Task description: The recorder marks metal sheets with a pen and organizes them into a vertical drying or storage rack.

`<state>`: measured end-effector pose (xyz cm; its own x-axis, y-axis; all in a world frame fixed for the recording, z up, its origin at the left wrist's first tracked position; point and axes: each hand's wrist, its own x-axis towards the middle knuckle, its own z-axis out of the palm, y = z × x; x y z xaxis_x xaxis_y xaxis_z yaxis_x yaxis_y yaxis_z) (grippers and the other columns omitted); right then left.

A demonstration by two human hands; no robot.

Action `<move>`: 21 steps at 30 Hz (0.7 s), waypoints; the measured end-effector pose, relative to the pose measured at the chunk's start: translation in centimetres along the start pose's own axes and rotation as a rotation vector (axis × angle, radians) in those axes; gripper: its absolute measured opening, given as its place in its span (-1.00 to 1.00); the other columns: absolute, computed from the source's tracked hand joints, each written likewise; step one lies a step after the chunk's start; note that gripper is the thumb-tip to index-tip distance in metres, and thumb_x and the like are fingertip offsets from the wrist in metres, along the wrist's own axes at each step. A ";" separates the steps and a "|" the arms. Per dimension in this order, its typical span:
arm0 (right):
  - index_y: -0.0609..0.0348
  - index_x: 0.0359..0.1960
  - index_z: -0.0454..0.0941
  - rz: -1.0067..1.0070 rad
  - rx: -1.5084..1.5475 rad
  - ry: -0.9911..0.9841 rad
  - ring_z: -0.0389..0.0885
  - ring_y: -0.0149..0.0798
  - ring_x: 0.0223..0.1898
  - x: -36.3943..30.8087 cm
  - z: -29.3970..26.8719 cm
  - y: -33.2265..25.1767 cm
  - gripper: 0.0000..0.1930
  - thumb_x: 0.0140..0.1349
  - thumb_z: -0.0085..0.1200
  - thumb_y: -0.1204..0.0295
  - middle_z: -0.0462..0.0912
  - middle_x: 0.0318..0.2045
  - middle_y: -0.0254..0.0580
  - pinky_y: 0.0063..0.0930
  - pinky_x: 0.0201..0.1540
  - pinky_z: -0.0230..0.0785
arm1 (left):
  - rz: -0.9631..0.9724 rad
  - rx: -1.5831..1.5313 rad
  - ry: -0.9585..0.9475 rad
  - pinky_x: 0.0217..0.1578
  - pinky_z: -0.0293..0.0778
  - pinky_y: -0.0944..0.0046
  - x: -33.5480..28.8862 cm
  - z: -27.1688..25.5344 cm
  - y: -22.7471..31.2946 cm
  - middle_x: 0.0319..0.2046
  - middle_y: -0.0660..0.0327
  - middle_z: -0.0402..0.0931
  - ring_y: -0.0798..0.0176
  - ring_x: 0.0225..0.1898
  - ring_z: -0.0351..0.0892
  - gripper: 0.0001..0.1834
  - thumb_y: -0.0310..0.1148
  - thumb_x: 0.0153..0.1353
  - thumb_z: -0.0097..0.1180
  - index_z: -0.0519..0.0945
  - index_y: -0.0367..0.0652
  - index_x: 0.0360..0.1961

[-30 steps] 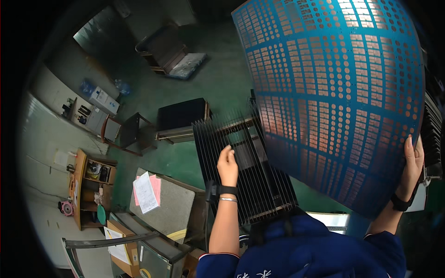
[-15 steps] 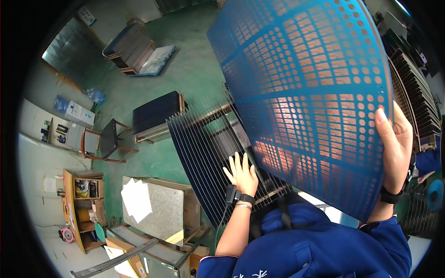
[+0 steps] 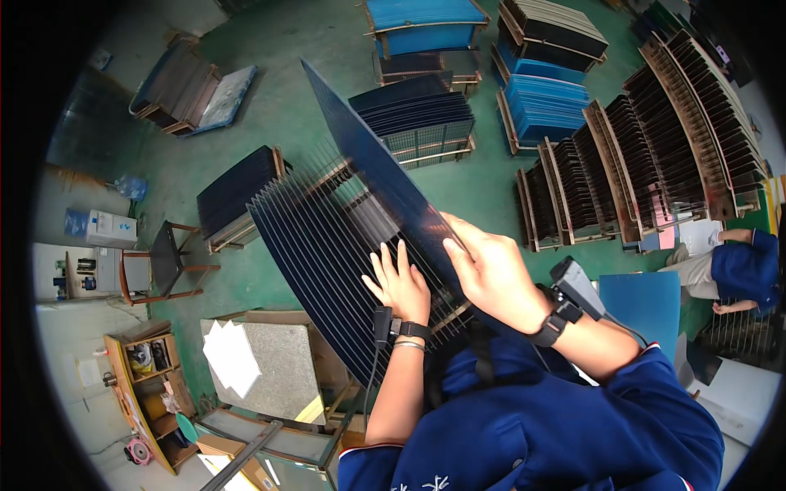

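My right hand (image 3: 495,274) grips the near edge of a large blue circuit board panel (image 3: 372,159), thumb on one face. The panel is tilted steeply and seen almost edge-on, above the right part of a slotted rack. Its copper-patterned face is mostly turned from view. Dark panels (image 3: 307,270) stand in a row in the rack's left part, with thin upright wires (image 3: 315,176) at its far end. My left hand (image 3: 399,286) is spread open over the rack, between the row and the held panel. Whether its fingers touch anything, I cannot tell.
Racks of dark boards (image 3: 630,155) stand at the right, and stacks of blue panels (image 3: 540,106) at the back. Another person (image 3: 741,266) is at the far right. A speckled board with white sheets (image 3: 229,360) and a chair (image 3: 168,262) are on the left.
My right hand has swung the panel left and down, turning it from nearly face-on to edge-on over the rack. My left hand stays spread over the rack.
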<state>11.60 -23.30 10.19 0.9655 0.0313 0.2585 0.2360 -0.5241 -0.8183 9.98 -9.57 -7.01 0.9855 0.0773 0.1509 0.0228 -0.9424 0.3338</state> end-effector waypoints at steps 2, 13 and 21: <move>0.31 0.07 0.47 0.056 0.034 -0.008 0.61 0.17 -0.34 0.2 0.6 0.6 -0.65 0.23 -0.02 0.56 0.60 -0.29 0.24 -0.18 -0.34 0.48 | 0.004 -0.013 -0.003 0.32 -0.17 -0.28 -0.1 -0.5 0.2 0.35 0.09 0.16 -0.05 0.39 0.07 -0.45 -0.39 0.15 0.09 0.43 0.18 0.22; 0.32 0.11 0.43 0.206 0.101 -0.091 0.58 0.16 -0.09 3.9 2.3 1.9 -0.63 0.25 -0.08 0.58 0.59 -0.13 0.24 -0.27 -0.09 0.46 | 0.039 0.003 0.016 0.31 -0.17 -0.31 -0.3 0.2 -0.1 0.32 0.09 0.20 -0.06 0.39 0.05 -0.66 -0.35 0.16 0.08 0.58 0.09 0.00; 0.22 0.21 0.35 0.154 -0.137 -0.128 0.36 0.07 0.23 3.2 9.6 7.9 -0.56 0.27 -0.09 0.52 0.43 0.16 0.14 0.06 0.26 0.17 | 0.046 -0.039 0.019 0.30 -0.20 -0.35 -0.3 0.1 -0.5 0.33 0.07 0.18 -0.11 0.39 0.01 -0.70 -0.37 0.10 0.10 0.61 0.00 -0.09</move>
<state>17.66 -19.21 -0.40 0.9971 0.0451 0.0614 0.0760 -0.6416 -0.7632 9.67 -9.20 -7.34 0.9820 0.0405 0.1846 -0.0297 -0.9316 0.3622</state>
